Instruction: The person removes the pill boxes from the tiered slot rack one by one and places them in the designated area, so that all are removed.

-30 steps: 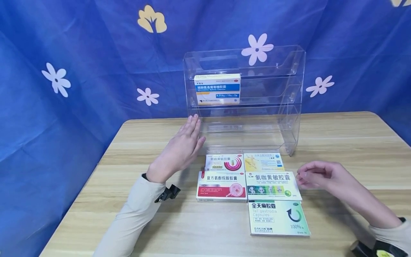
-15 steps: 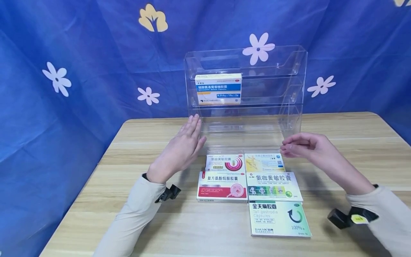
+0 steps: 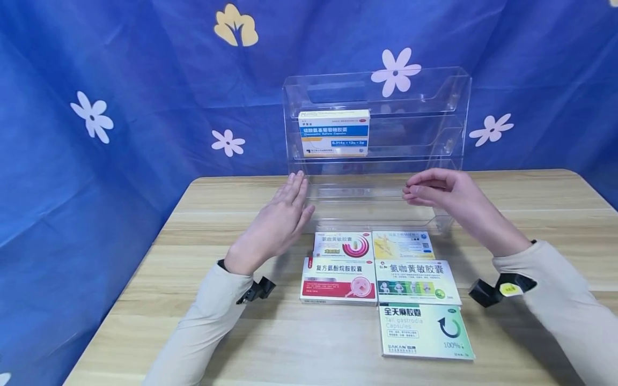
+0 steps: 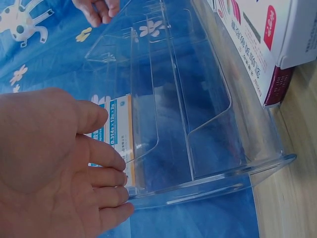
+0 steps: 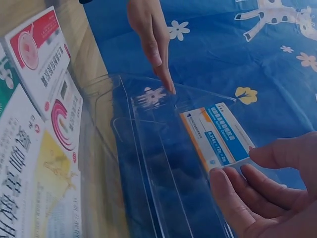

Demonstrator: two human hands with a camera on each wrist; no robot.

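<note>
A clear plastic tiered rack (image 3: 376, 214) stands on the table. On one of its upper tiers, at the left, leans a white medicine box with a blue band (image 3: 334, 134). My left hand (image 3: 270, 225) has its fingers straight along the rack's left side, seemingly touching it. My right hand (image 3: 449, 193) hovers in front of the rack's right half, fingers loosely bent with nothing between them. In the right wrist view its fingertips overlap the white box, though the head view shows them apart. Below the rack lie a pink-swirl medicine box (image 3: 343, 245) and a yellow-and-white one (image 3: 403, 245).
Nearer me lie a red-and-white box (image 3: 339, 281), a white box with a green strip (image 3: 418, 282) and a green gastrodia capsule box (image 3: 426, 331). A blue flowered curtain (image 3: 159, 69) hangs behind the wooden table (image 3: 193, 257).
My right hand has moved up and left, from beside the green-strip box to the front of the rack. My left hand has stayed at the rack's side. The head view has shifted slightly.
</note>
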